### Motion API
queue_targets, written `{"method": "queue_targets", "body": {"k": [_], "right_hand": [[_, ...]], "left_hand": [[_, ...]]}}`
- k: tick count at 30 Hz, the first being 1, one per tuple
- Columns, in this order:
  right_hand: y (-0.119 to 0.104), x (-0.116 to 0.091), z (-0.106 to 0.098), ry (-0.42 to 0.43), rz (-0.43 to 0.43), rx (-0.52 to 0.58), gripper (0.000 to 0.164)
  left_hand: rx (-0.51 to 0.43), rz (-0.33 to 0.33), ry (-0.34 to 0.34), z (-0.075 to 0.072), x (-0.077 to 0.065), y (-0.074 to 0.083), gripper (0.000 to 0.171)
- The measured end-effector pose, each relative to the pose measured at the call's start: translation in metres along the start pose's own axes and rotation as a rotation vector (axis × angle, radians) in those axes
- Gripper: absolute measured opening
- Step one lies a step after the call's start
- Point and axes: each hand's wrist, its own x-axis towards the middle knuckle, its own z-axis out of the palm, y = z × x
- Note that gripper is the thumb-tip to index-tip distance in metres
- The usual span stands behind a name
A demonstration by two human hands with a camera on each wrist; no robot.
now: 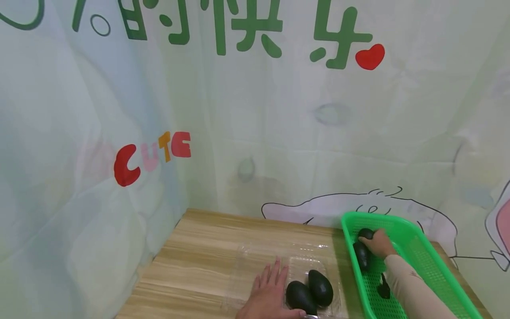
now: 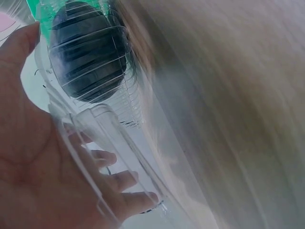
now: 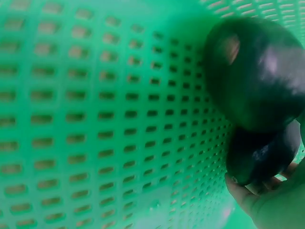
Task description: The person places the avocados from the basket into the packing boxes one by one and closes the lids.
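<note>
In the green basket (image 1: 374, 216), my right hand (image 1: 380, 244) grips a dark avocado (image 1: 365, 233) at the far left corner. The right wrist view shows my thumb and fingers around this avocado (image 3: 259, 155), partly hidden behind another avocado (image 3: 257, 74) lying against it. My left hand (image 1: 268, 292) rests with straight fingers on an opened clear plastic box (image 1: 307, 262), its thumb at the near edge. Two avocados (image 1: 320, 289) sit side by side in the box, right of that hand. Through the ribbed plastic, one avocado (image 2: 88, 52) shows in the left wrist view.
The box's clear lid (image 1: 247, 261) lies spread to the left on the wooden table (image 1: 191, 261). A small black object (image 1: 384, 289) is in the basket beside my right sleeve (image 1: 414, 283). A printed cloth (image 1: 279, 133) hangs behind and left of the table.
</note>
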Motion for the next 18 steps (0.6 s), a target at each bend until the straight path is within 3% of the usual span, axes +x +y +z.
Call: {"method": "queue_targets", "body": {"k": [11, 18], "right_hand": [[0.005, -0.003, -0.007, -0.029, 0.008, 0.004, 0.082], [-0.016, -0.017, -0.021, -0.004, -0.021, -0.010, 0.081]], "left_hand": [[-0.007, 0.014, 0.009, 0.000, -0.001, 0.001, 0.119], [-0.008, 0.028, 0.032, 0.001, -0.002, 0.000, 0.118]]}}
